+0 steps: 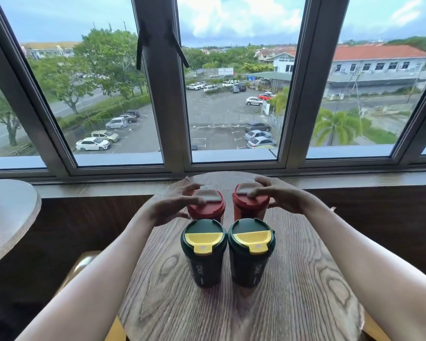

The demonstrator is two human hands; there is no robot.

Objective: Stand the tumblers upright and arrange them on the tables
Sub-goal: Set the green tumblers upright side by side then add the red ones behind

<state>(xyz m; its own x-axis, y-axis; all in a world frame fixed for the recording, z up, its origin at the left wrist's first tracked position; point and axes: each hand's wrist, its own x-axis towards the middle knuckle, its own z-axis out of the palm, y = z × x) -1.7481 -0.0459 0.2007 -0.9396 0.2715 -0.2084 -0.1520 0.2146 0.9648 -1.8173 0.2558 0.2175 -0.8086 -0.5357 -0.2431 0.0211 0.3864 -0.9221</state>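
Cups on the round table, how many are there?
4, all upright. Two green tumblers in front: left, right. Two red tumblers behind: one under the left hand at, one under the right hand at.

This looks like a café or lounge seating area on an upper floor. A small round wood-grain table (231, 303) stands against a dark wood-panelled wall beneath a wide row of metal-framed windows (231, 94), with a second round table (8, 217) just beside it at the left. Through the glass, a car park (214, 119), trees and red-roofed buildings (379, 62) lie well below.
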